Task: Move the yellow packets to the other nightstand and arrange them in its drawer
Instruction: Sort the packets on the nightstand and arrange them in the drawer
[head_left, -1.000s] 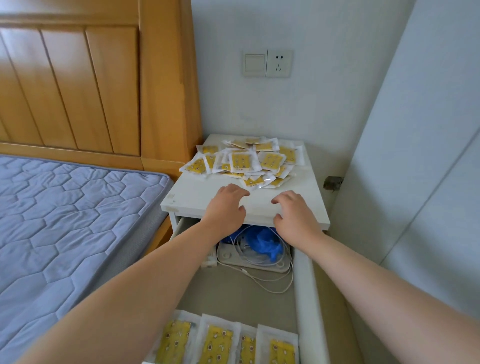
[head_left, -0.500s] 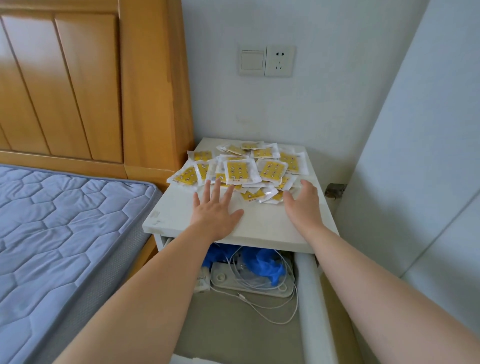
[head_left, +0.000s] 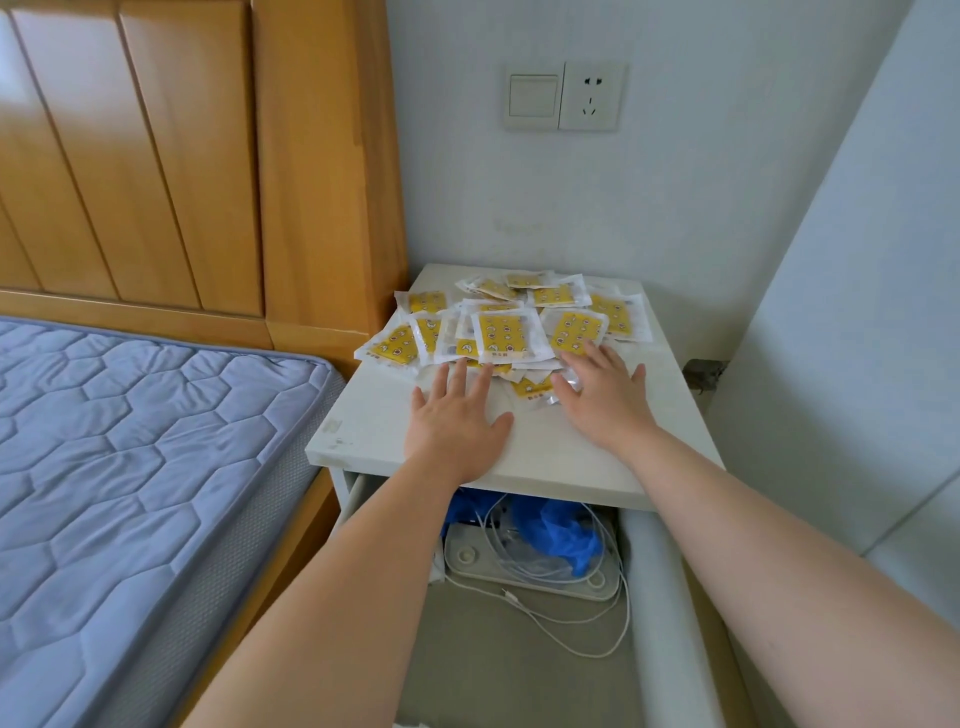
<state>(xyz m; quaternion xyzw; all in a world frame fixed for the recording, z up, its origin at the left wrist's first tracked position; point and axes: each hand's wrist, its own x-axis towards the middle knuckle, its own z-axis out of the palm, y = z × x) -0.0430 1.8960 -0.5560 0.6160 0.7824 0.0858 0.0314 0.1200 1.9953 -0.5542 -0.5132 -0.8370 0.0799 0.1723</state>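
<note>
A loose heap of several yellow packets in clear wrappers covers the back half of the white nightstand top. My left hand lies flat on the top, fingers straight, its fingertips at the heap's front edge. My right hand is flat too, fingers spread, resting on the front packets of the heap. Below the top, the drawer is pulled out toward me.
In the open drawer lie a blue plastic bag, a white flat device and white cables. A bed with a grey-blue mattress and wooden headboard is at left. A wall closes in at right.
Both hands went from gripping the top's front edge to lying flat and sliding forward onto the heap's front. My view rose, so the packets in the near drawer end dropped out of sight.
</note>
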